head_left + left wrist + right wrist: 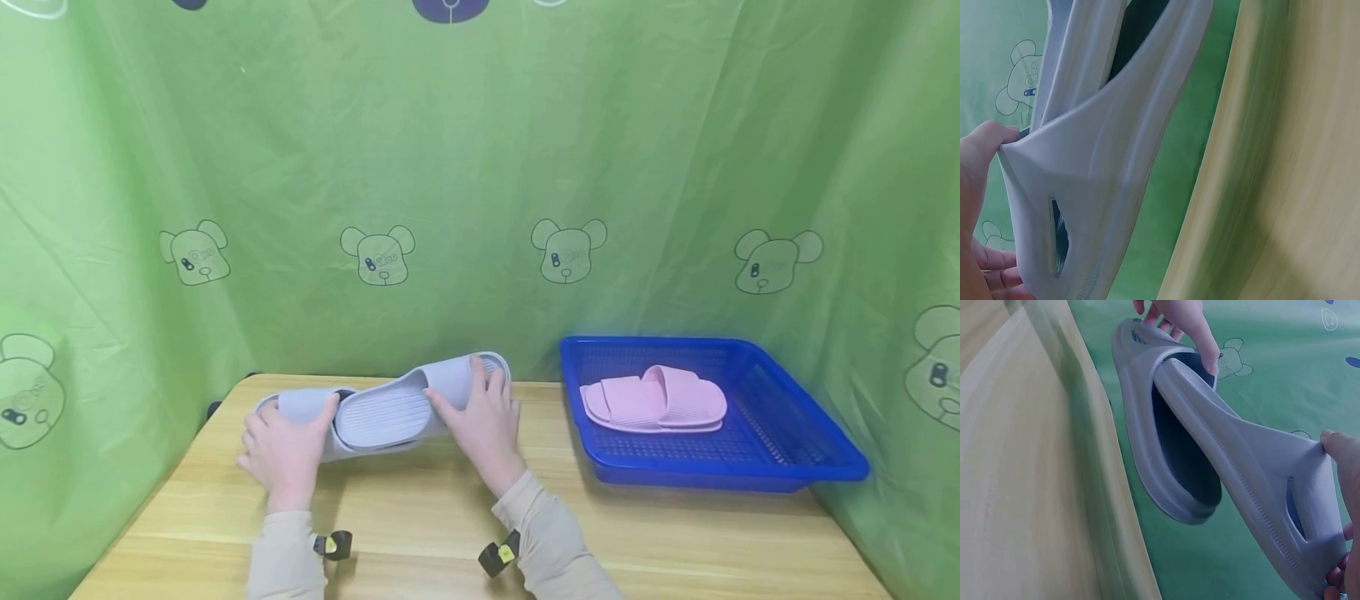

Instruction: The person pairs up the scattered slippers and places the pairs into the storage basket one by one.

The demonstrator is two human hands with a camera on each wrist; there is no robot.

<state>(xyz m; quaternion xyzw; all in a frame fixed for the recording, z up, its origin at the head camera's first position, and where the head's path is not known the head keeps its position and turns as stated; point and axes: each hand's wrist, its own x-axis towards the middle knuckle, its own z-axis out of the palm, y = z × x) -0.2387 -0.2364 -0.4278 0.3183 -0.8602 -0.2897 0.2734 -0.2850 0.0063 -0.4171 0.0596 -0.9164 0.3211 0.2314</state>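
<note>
I see the left hand gripping one grey slide sandal, the right hand its mate; curtain lettering I can't read.

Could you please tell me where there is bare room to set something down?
The table is bare in front of the blue basket, right of the right sleeve. The basket is free right of the pink slippers. It's crowded over the table's back left, where the left grip and right grip hold grey slippers.
</note>
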